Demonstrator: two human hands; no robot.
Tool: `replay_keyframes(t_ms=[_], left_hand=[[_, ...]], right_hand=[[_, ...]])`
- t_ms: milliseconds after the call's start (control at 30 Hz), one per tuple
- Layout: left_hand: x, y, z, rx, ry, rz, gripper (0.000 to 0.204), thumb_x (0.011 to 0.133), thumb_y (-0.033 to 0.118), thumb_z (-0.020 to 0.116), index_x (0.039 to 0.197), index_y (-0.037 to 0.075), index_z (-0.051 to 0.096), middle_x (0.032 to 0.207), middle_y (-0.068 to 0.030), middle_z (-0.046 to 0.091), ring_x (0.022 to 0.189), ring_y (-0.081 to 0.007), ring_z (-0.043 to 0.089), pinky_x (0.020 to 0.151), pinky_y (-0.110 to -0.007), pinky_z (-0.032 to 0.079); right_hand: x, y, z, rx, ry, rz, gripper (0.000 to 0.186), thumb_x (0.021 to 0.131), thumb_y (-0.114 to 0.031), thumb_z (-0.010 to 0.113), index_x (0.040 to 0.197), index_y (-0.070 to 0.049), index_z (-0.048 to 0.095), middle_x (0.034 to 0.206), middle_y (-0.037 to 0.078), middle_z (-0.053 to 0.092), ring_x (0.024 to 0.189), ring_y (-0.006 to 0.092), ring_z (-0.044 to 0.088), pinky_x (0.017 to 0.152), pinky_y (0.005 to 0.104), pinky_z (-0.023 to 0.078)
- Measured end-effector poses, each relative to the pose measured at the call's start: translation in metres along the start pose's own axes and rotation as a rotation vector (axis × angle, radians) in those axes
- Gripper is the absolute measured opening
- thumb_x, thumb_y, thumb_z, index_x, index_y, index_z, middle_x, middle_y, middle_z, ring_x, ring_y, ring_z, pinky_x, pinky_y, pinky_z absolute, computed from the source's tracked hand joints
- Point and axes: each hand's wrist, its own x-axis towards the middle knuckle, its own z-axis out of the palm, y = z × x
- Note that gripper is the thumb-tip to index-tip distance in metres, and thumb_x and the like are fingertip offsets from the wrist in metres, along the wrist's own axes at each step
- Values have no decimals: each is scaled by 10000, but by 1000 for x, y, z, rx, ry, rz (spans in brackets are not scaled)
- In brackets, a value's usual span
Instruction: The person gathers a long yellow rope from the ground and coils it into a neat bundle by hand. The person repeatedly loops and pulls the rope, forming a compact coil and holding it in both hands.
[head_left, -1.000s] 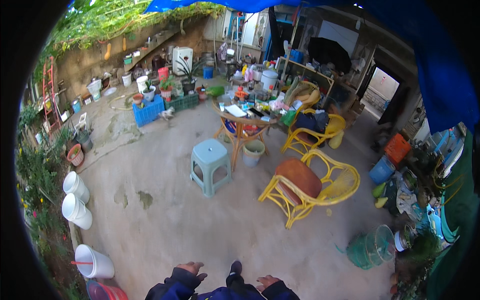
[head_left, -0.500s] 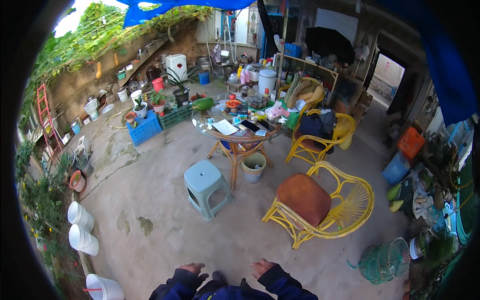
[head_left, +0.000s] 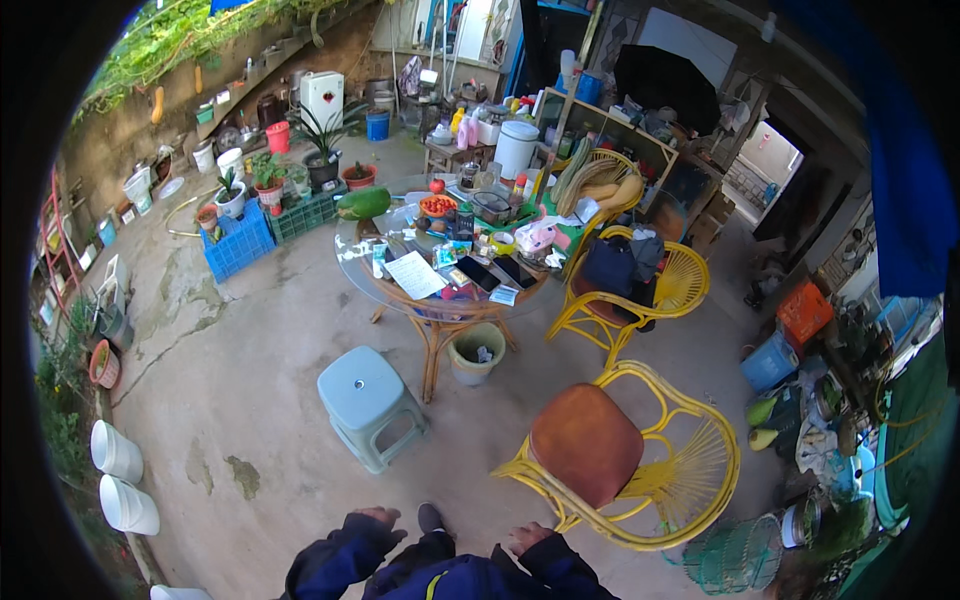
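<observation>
My left hand (head_left: 380,516) hangs low over the concrete, palm down, with its fingers loosely apart and nothing in it. On the other side my right hand (head_left: 528,538) is likewise empty, its fingers loosely spread; the yellow rattan chair (head_left: 585,445) with a brown seat is nearest to it. A pale blue plastic stool (head_left: 362,385) stands ahead of my left hand. Neither hand touches anything. Farther off is a round glass table (head_left: 375,285), bearing a sheet of paper (head_left: 416,275), dark phones (head_left: 478,273), a green gourd (head_left: 364,203) and a bowl of red fruit (head_left: 438,205).
A bin (head_left: 474,370) stands beneath the table's edge. Behind it, a second rattan chair (head_left: 680,285) holds dark cloth. White buckets (head_left: 117,452) line the left edge, and a green mesh cage (head_left: 735,555) lies at lower right. A blue crate (head_left: 240,250) stands far left.
I have stepped forward, and one dark shoe now shows ahead of me. Table, stool and near chair appear closer and farther left. Both hands remain empty.
</observation>
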Motion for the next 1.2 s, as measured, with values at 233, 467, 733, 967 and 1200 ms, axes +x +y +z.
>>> replay_keyframes(t_ms=[233, 467, 733, 967, 1200], left_hand=[[134, -9, -112, -104, -67, 129, 369, 788, 378, 599, 1059, 128, 592, 872, -103, 627, 864, -298, 598, 759, -392, 471], [183, -18, -153, -26, -82, 32, 400, 774, 402, 589, 1068, 131, 586, 862, -83, 634, 845, -263, 608, 739, -369, 479], [225, 16, -223, -232, 179, -85, 260, 742, 270, 652, 921, 83, 639, 697, -78, 628, 653, -254, 619, 616, -350, 502], [276, 52, -244, -316, 282, -224, 221, 742, 202, 675, 916, 71, 634, 684, -92, 617, 617, -221, 622, 573, -322, 504], [311, 34, -234, -293, 186, -277, 251, 758, 235, 661, 946, 74, 620, 712, -97, 635, 628, -239, 624, 584, -335, 504]], right_hand=[[100, -19, -117, 354, -2, 18, 307, 766, -311, 594, 1003, -120, 629, 903, 127, 609, 826, 293, 592, 743, 387, 482], [184, -28, -193, 463, -80, -387, 278, 771, -198, 651, 1037, -133, 603, 755, 62, 544, 590, 172, 549, 567, 263, 452], [301, 4, -288, 500, -119, -623, 219, 787, -192, 621, 957, -59, 593, 777, 93, 553, 680, 253, 584, 594, 319, 471], [377, 33, -336, 540, -281, -716, 147, 772, -184, 613, 854, -65, 588, 782, 110, 567, 702, 293, 587, 613, 346, 479], [433, 51, -315, 328, -97, -630, 137, 747, -225, 598, 757, -93, 564, 738, 102, 539, 703, 293, 570, 590, 386, 472]])
